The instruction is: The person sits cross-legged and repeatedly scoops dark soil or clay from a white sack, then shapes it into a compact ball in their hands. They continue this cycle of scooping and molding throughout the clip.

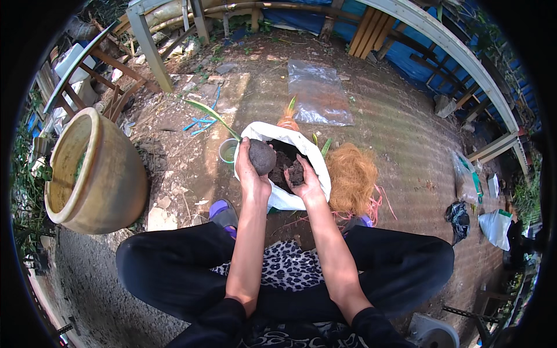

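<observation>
My left hand [251, 172] cups a round, dark ball of soil [262, 157] over the left rim of a white sack [320, 163]. A long green leaf with pale edges [213, 114], like a snake plant's, extends up and left from behind that hand; its join to the ball is hidden. Inside the sack's mouth, my right hand [308, 177] holds a loose clump of moist soil [296, 172], palm turned toward the ball. More dark soil [280, 167] fills the sack below. A clear plastic cup [228, 151] stands against the sack's left side.
Right of the sack lies a heap of brown coconut fibre [351, 178] beside pink twine [380, 202]. A fibre-wrapped plant [288, 119] and a clear plastic bag [320, 93] lie beyond. Blue twine [202, 123] is on the ground. A large clay pot [111, 174] stands left.
</observation>
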The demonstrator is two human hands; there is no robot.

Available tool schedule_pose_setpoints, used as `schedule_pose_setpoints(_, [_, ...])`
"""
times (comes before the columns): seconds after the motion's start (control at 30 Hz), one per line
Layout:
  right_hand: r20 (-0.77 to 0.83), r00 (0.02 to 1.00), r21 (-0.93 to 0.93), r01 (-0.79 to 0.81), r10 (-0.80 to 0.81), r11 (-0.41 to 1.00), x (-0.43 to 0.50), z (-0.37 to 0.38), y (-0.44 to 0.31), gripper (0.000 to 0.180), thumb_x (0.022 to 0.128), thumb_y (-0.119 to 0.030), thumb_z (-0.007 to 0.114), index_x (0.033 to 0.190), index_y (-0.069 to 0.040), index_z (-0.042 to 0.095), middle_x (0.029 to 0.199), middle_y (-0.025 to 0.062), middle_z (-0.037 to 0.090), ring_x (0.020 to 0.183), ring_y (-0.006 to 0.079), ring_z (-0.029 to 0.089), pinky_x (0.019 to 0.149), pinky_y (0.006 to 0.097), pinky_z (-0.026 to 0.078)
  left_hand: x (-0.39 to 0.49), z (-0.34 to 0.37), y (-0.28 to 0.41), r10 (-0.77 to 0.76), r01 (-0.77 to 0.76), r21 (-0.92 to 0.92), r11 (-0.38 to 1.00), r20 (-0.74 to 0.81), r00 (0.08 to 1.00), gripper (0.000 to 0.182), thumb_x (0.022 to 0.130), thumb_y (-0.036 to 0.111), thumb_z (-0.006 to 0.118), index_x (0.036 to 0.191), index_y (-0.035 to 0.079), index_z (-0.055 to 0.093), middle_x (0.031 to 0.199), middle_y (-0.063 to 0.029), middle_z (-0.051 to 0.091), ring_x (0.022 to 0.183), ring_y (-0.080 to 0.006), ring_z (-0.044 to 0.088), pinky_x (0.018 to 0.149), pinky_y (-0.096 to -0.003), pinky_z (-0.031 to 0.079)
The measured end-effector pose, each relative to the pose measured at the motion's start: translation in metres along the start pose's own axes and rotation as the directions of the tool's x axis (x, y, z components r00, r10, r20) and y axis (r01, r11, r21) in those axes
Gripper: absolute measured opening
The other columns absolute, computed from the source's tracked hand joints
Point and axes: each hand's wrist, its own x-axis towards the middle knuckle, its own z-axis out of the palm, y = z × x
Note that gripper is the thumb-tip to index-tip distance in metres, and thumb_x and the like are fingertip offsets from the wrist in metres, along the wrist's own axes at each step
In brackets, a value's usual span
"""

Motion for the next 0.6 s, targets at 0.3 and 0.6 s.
schedule_pose_setpoints(0.3, [0.100, 0.995, 0.020, 0.022, -0.024, 1.000, 0.003, -0.013, 0.002, 0.013, 0.086, -0.019, 0.070, 0.090, -0.009, 0.062, 0.073, 0.0000, 0.059, 0.060, 0.0095, 0.056, 0.049, 0.0193, 0.047, 0.004, -0.006, 0.003, 0.004, -0.004, 0.009, 1.000, -0.007, 1.000, 0.036, 0.087, 0.037, 0.062, 0.108, 0.011, 0.051, 0.095, -0.0111, 0.063, 0.086, -0.0271, 0.065, 0.075, -0.0415, 0.056])
schedule_pose_setpoints(0.6, [0.025, 1.000, 0.091, 0.012, -0.014, 0.996, -0.024, 0.007, -0.003, 0.035, 0.093, -0.043, 0.052, 0.069, -0.016, 0.051, 0.062, -0.0024, 0.048, 0.052, 0.0103, 0.046, 0.044, 0.0207, 0.033, 0.001, -0.004, 0.003, 0.025, -0.025, 0.015, 1.000, -0.009, 1.000, 0.035, 0.087, 0.035, 0.062, 0.108, 0.009, 0.051, 0.095, -0.0108, 0.061, 0.084, -0.0267, 0.065, 0.072, -0.0416, 0.056])
